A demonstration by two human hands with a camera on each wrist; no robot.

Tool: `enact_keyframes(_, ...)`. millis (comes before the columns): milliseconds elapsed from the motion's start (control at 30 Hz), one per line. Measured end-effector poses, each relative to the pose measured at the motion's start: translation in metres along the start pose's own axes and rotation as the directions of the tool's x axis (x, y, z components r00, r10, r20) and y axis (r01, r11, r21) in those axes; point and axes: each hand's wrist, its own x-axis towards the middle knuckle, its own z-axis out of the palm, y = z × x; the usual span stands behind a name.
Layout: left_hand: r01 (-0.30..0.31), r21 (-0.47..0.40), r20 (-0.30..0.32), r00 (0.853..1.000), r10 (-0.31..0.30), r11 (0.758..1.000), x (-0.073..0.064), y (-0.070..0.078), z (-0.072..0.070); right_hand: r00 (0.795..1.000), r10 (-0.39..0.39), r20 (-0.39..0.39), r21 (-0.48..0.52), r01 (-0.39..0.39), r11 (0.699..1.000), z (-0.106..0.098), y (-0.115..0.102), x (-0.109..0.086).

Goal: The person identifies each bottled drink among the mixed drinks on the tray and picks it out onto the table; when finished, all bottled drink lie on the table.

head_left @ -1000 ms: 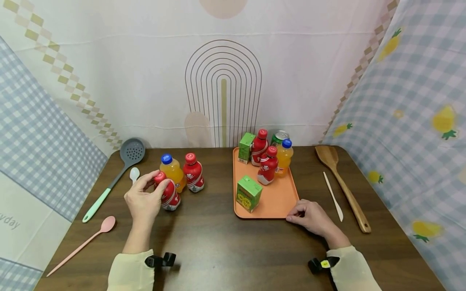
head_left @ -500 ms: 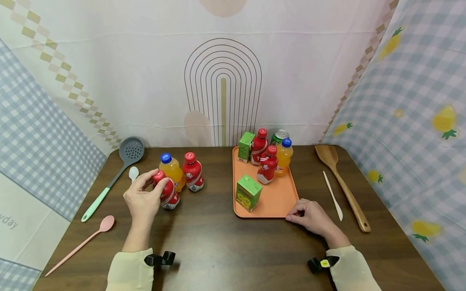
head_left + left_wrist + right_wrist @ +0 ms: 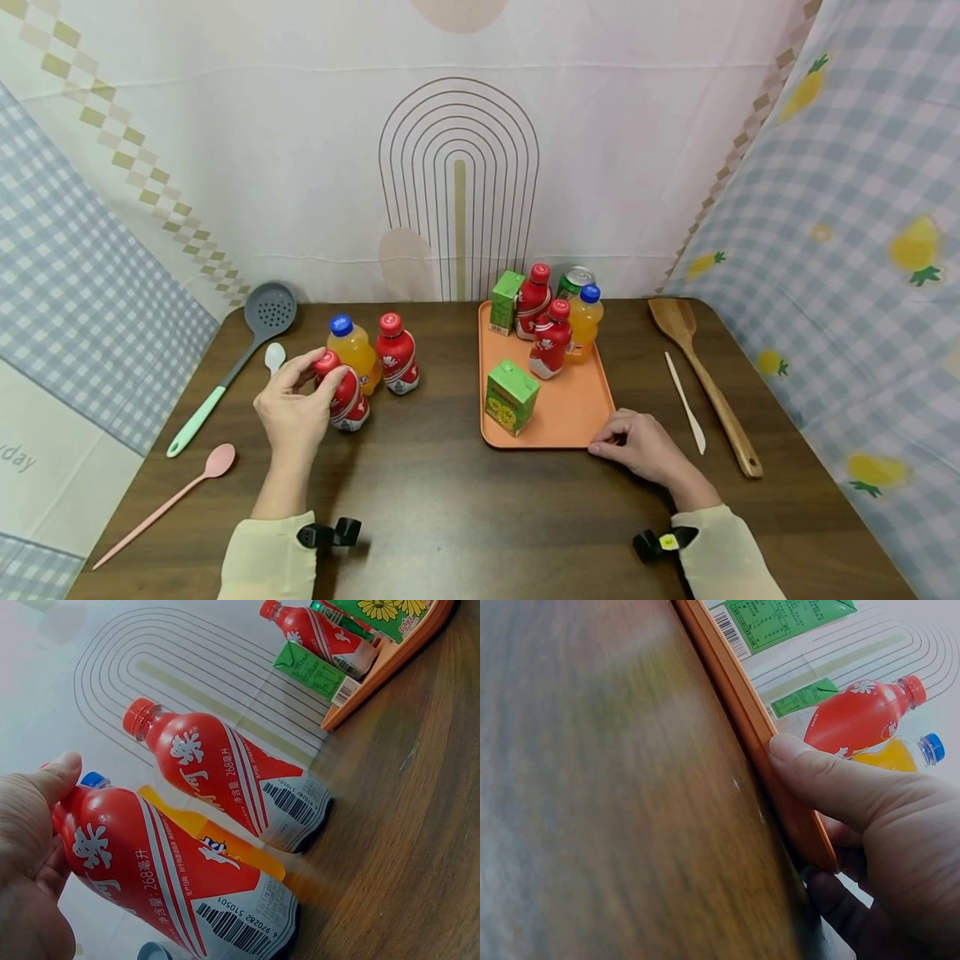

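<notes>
My left hand (image 3: 294,410) pinches a red bottle (image 3: 169,862) near its cap, thumb on one side and fingers on the other. That bottle stands on the table in front of an orange drink bottle (image 3: 352,346) with a blue cap and beside a second red bottle (image 3: 400,357). At the near right corner of an orange tray (image 3: 562,423), my right hand (image 3: 639,448) grips the rim, its thumb (image 3: 817,769) on the outer side. Standing on the tray are two red bottles (image 3: 551,342), an orange drink bottle (image 3: 583,325), a green can (image 3: 576,283) and two green cartons (image 3: 512,398).
Left of the bottles lie a grey slotted spoon (image 3: 247,358), a small white spoon (image 3: 275,357) and a pink spoon (image 3: 187,492). A white knife (image 3: 686,404) and a wooden spatula (image 3: 708,387) lie right of the tray. Patterned cloth hangs behind the table.
Both hands keep their places on the bottle and the tray. Only a very slight shift of the whole head view shows.
</notes>
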Motion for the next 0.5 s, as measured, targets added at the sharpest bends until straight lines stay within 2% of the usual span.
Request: enact_keyframes(500,0.019,0.020,0.001,1.000,-0.019,1.000,-0.0009,-0.0039,0.0008,0.999,0.034,0.020,0.004,-0.034,0.999,-0.0007,-0.0009,-0.0002)
